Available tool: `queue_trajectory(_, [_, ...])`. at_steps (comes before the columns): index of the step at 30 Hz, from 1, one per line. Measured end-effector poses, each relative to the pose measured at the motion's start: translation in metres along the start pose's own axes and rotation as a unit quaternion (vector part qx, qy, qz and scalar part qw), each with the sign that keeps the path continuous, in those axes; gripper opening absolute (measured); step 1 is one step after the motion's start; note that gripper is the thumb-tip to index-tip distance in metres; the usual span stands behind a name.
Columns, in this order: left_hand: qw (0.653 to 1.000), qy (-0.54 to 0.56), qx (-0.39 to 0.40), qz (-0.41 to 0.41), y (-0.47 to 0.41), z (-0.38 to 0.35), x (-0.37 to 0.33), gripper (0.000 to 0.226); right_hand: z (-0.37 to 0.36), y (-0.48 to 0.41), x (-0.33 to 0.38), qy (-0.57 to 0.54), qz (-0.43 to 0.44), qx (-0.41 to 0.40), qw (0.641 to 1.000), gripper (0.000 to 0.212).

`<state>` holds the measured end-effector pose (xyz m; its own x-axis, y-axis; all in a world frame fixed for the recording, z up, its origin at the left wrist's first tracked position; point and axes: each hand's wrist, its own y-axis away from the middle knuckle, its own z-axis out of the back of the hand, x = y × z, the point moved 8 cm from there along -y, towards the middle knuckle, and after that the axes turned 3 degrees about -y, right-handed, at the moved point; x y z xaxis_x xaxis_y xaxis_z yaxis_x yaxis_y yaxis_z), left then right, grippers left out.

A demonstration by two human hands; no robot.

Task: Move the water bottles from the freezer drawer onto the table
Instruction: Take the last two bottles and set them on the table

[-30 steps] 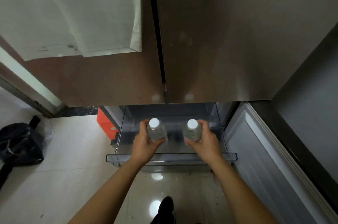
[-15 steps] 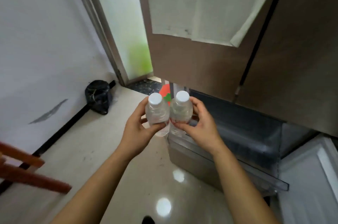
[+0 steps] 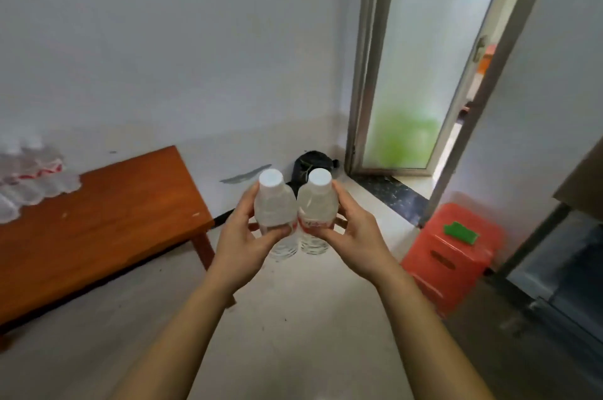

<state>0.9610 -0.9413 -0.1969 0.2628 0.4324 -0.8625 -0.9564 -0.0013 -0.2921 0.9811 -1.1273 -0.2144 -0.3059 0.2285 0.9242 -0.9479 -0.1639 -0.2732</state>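
Note:
My left hand (image 3: pixel 239 238) grips a clear water bottle (image 3: pixel 273 208) with a white cap. My right hand (image 3: pixel 354 230) grips a second water bottle (image 3: pixel 317 204) with a white cap and a red label. Both bottles are upright, side by side and touching, held in the air over the floor. The wooden table (image 3: pixel 104 220) stands to the left, against the wall. Several more bottles (image 3: pixel 26 174) with red labels lie on its far left end, blurred. The freezer drawer (image 3: pixel 567 272) shows at the right edge, pulled out.
A red plastic stool (image 3: pixel 450 249) with a green piece on top stands between me and the fridge. A black bag (image 3: pixel 310 164) sits in the corner by a frosted sliding door (image 3: pixel 421 73). Pale floor lies below my arms.
My view has swung left from the fridge toward the table. Both hands lifted the bottles out of the drawer and brought them together; they now hang over the floor.

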Motion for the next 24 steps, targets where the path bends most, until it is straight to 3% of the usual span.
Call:
queue_trajectory(8, [0.99, 0.007, -0.118, 0.071, -0.016, 0.215, 0.102, 0.08, -0.211, -0.101, 0.031, -0.003, 0.037, 0.132, 0.991, 0.076])
queue_trajectory(14, [0.978, -0.007, -0.18, 0.101, -0.038, 0.295, 0.169, 0.077, -0.335, -0.17, 0.021, -0.02, 0.06, 0.2, 0.978, 0.078])
queue_trajectory(24, [0.959, -0.048, -0.244, 0.134, -0.16, 0.415, 0.278, 0.082, -0.505, -0.342, -0.002, -0.058, 0.083, 0.279, 0.955, 0.084])
